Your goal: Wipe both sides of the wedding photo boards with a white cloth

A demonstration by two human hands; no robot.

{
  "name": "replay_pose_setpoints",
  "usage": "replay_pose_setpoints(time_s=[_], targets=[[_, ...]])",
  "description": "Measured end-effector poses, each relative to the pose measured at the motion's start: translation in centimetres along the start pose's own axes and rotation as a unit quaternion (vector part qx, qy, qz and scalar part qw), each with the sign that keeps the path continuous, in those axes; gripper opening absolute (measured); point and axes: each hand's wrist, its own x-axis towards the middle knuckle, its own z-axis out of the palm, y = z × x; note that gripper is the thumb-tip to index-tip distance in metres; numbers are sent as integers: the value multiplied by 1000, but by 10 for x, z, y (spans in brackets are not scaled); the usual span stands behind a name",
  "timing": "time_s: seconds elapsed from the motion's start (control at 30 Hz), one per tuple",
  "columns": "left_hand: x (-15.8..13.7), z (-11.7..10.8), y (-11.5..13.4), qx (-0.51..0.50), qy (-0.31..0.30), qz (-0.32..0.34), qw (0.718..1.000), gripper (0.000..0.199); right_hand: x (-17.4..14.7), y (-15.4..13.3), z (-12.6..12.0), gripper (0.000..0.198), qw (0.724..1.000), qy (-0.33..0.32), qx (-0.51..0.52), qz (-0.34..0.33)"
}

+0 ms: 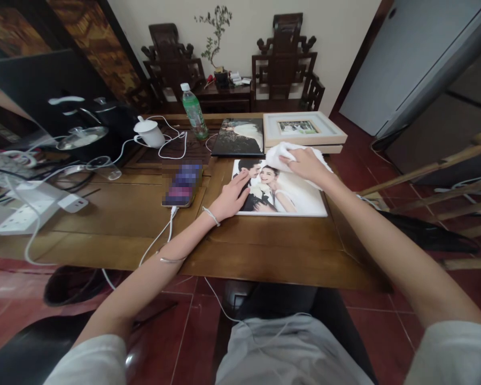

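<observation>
A wedding photo panel (pixel 304 200) lies flat on the wooden table in front of me. My left hand (pixel 233 197) rests on its left edge with the fingers stretched out over the picture. At the panel's upper right, my right hand (pixel 304 164) grips a white cloth (pixel 278 152) that is bunched against the surface. The cloth covers part of the panel's top edge. Just behind it lie a darker photo panel (pixel 237 136) and a pale wooden picture frame (pixel 332 133) with a small picture inside.
A phone (pixel 183 184) on a charging cable lies left of the panel. Farther left are a green bottle (pixel 194 112), a white lidded cup (pixel 149 132), a clear small cup (pixel 104 168) and a white power strip (pixel 34 206) with tangled cables. A wooden chair (pixel 433 176) stands at the right.
</observation>
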Motion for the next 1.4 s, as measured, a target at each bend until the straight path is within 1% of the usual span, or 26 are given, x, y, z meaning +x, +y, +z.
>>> replay_pose_setpoints(time_s=[0.1, 0.17, 0.23, 0.3, 0.37, 0.43, 0.47, 0.53, 0.63, 0.73, 0.83, 0.93, 1.0, 1.07, 1.13, 1.23, 1.3, 1.4], targets=[[0, 0, 0, 3, 1, -4, 1000, 51, -28, 20, -5, 35, 1000, 22, 17, 12], [-1, 0, 2, 4, 0, -9, 1000, 51, -53, 22, -6, 35, 999, 20, 32, -4], [-1, -1, 4, 6, -2, -16, 1000, 50, -84, 15, -7, 33, 999, 4, 28, -27], [-1, -2, 6, 11, -7, -22, 1000, 51, -119, 1, -9, 32, 998, -4, 4, -57], [-1, -3, 7, 16, -14, -26, 999, 51, -150, -13, -13, 32, 995, -8, 1, -97], [-1, -4, 7, 21, -20, -27, 999, 52, -171, -24, -17, 31, 992, -16, 5, -125], [-1, -4, 7, 23, -22, -27, 999, 52, -175, -28, -19, 30, 991, -22, 5, -129], [-1, -4, 6, 26, -24, -27, 999, 52, -171, -31, -22, 30, 992, -41, 2, -119], [-1, -4, 4, 26, -25, -24, 999, 52, -138, -23, -23, 30, 994, -61, 3, -88], [-1, -4, 1, 24, -13, -15, 1000, 54, -90, -6, -20, 30, 997, -50, 22, -58], [-2, -4, -3, 20, -1, -7, 1000, 55, -47, 11, -17, 32, 998, -38, 37, -46], [-2, -3, -6, 20, -1, -9, 1000, 55, -21, 23, -15, 33, 998, -27, 39, -47], [-3, -2, -8, 24, -4, -16, 1000, 55, -16, 26, -12, 34, 998, -18, 42, -49], [-3, -2, -8, 27, -7, -20, 999, 55, -22, 24, -9, 33, 997, -14, 42, -56], [-3, -2, -8, 29, -7, -19, 999, 54, -39, 19, -5, 32, 997, -13, 30, -66], [-2, -1, -6, 33, -9, -23, 999, 54, -83, 3, -2, 31, 997, -19, -9, -73], [-2, 0, -5, 34, -8, -29, 999, 54, -118, -10, -5, 34, 997, -21, -17, -75], [-1, 1, -5, 33, -4, -28, 999, 55, -159, -27, -14, 34, 989, -37, -5, -140]])
